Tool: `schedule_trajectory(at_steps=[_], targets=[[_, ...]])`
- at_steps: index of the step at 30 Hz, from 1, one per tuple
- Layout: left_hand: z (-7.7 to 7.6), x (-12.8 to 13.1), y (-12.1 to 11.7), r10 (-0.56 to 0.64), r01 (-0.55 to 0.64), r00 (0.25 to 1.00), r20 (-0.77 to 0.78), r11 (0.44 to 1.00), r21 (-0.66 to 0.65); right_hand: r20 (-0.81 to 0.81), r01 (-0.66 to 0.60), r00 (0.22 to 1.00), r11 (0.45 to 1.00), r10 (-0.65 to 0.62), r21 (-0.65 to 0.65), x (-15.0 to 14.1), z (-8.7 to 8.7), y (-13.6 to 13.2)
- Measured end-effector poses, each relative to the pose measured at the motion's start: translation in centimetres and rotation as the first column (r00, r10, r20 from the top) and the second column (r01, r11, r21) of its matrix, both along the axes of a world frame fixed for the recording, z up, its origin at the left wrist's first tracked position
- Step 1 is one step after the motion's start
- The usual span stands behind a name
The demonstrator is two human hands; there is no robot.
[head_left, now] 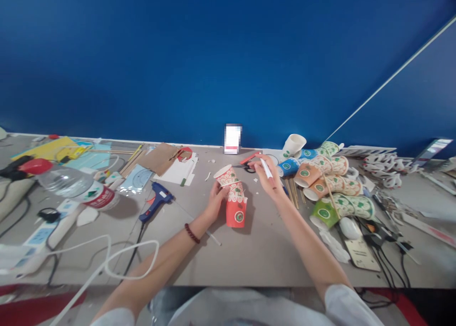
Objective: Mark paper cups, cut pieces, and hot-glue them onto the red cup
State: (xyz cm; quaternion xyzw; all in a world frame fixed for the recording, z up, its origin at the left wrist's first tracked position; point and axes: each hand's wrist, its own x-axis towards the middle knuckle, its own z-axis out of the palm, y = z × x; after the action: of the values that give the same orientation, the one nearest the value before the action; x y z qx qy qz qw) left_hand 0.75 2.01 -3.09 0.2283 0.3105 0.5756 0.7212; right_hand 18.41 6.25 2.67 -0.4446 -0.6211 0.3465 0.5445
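Red patterned paper cups (236, 212), joined end to end in a short, slightly bent row, lie at the middle of the table. My left hand (215, 200) has its fingers around their left side. The upper cup's open mouth points away from me, and a round green logo shows on the lowest cup. To the right, my right hand (265, 176) grips a slim white pen (267, 168) with a dark red end, held apart from the cups. Black-handled scissors (249, 168) lie just beyond that hand, partly hidden by it.
At left are a blue glue gun (156, 202), a water bottle (80, 188), a power strip (46, 235) and looping white cable. Several coloured paper cups (326, 212), sticks and cables crowd the right. A lit phone (232, 139) leans on the blue wall.
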Motion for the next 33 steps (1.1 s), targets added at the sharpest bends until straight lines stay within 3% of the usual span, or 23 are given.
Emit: schedule_trajectory(at_steps=[5,10,15,19,22,27,33], targets=[[-0.7,0.0,0.4,0.128,-0.128,0.992,-0.003,0.991,0.038,0.029,0.033,0.999,0.999,-0.031,-0.039,0.4,-0.8,0.5],[0.2,0.2,0.1,0.123,-0.122,0.992,-0.041,0.992,0.041,0.053,0.015,0.999,0.998,-0.012,-0.058,0.6,-1.8,0.8],[0.7,-0.2,0.1,0.014,-0.014,1.0,-0.009,1.0,-0.011,0.098,-0.099,0.989,0.99,0.108,-0.099,0.1,-1.7,0.1],[0.4,-0.5,0.5,0.07,-0.071,0.997,0.013,0.997,0.029,0.229,-0.186,0.945,0.96,0.233,-0.208,0.4,-1.5,-0.3],[0.0,-0.4,0.6,0.085,-0.084,0.996,-0.018,0.996,0.029,0.319,-0.198,0.912,0.957,0.259,-0.21,0.9,-1.6,-0.1],[-1.0,-0.3,1.3,0.071,-0.069,0.991,-0.114,0.997,0.016,0.423,-0.177,0.878,0.973,0.223,-0.147,1.3,-1.8,0.3],[-1.5,-0.7,1.8,-0.072,0.069,0.988,-0.136,0.997,-0.028,0.527,-0.078,0.846,0.997,0.079,-0.024,1.4,-2.7,0.7]])
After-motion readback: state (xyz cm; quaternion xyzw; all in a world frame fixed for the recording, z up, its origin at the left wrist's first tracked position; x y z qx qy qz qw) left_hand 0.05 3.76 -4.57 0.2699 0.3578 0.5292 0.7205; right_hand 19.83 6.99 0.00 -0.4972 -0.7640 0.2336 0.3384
